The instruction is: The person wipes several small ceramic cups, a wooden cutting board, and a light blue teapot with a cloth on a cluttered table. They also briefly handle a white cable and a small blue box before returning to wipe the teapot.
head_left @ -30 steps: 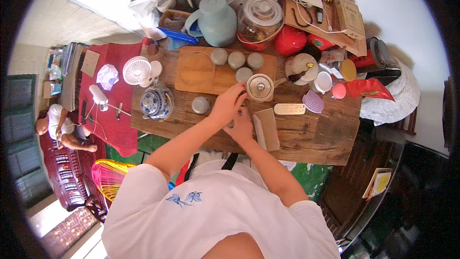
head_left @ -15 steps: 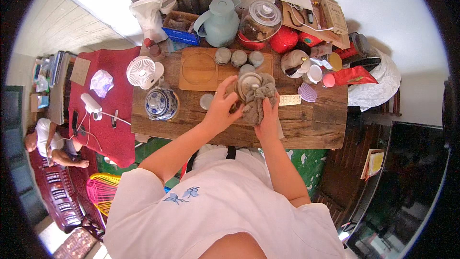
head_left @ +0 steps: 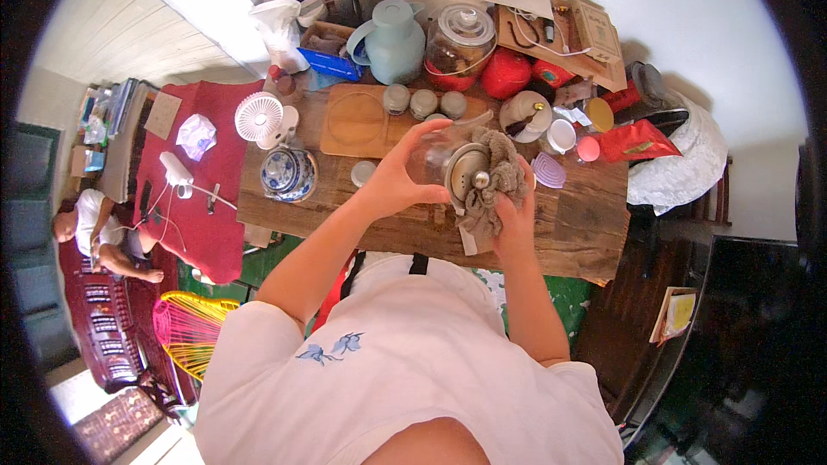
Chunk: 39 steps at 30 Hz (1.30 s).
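My left hand [head_left: 398, 174] is wrapped round the clear body of a glass teapot [head_left: 437, 153], which is tilted over the wooden table. Its round metal lid with a ball knob [head_left: 469, 174] faces toward me and to the right. A crumpled grey-brown cloth [head_left: 504, 174] is bunched in my right hand [head_left: 515, 222] and pressed against the lid's right side. The cloth hides part of the lid and some of my right fingers. Beyond the teapot, several small cups [head_left: 423, 103] stand on a wooden tray [head_left: 354, 120]. Another small cup [head_left: 363, 173] stands left of my left hand.
A blue-and-white porcelain pot [head_left: 288, 174] and a white fan [head_left: 259, 118] stand at the left. Along the back are a pale blue jug [head_left: 397, 40] and a lidded glass jar [head_left: 462, 43]. A purple coaster [head_left: 549, 170] lies at the right. A person [head_left: 99, 224] sits far left.
The teapot has tilted and shifted slightly right, showing more of its glass body. My left hand has spread wider round it, and the cloth has moved to the lid's right side.
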Available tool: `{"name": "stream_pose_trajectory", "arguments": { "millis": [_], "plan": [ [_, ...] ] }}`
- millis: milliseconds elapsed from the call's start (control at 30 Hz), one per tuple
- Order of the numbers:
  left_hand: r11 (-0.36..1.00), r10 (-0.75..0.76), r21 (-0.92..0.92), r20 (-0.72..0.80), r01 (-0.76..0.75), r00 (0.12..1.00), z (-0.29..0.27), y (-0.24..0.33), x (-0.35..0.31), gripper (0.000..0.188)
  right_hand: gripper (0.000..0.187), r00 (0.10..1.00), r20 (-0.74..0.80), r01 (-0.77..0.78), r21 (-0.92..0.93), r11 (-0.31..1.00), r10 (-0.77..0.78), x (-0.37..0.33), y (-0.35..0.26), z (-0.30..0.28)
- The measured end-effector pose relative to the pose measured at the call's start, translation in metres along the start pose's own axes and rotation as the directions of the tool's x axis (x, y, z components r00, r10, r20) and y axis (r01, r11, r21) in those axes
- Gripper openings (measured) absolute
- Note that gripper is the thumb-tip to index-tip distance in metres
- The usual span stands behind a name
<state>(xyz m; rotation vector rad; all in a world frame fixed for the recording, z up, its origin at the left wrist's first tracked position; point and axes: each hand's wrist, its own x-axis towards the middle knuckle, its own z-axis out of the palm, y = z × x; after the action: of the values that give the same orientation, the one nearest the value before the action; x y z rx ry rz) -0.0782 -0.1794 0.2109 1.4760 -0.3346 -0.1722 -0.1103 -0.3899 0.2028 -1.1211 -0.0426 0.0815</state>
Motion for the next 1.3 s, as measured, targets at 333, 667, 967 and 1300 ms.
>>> {"name": "stream_pose_trajectory", "arguments": {
  "millis": [333,667,967,1300],
  "plan": [
    [0.781,-0.150,-0.577,0.199,0.239,0.969,-0.004,-0.001,-0.007,0.095,0.071,0.832,0.549,0.416,-0.707,0.572,0.073,0.023,-0.092,0.018],
    [0.971,0.038,-0.199,-0.418,-0.132,0.908,0.019,-0.018,-0.005,0.087,0.059,0.892,0.352,0.419,-0.879,0.227,-0.284,0.010,-0.044,0.031],
    [0.982,0.112,-0.099,-0.371,-0.160,0.922,0.015,-0.005,-0.010,0.079,0.052,0.923,0.250,0.376,-0.746,0.550,-0.293,0.020,-0.084,0.038],
    [0.864,0.411,0.451,-0.375,-0.224,0.831,0.002,0.008,0.000,0.078,0.056,0.790,0.569,0.569,-0.819,-0.074,-0.227,0.009,-0.084,0.057]
  ]
}}
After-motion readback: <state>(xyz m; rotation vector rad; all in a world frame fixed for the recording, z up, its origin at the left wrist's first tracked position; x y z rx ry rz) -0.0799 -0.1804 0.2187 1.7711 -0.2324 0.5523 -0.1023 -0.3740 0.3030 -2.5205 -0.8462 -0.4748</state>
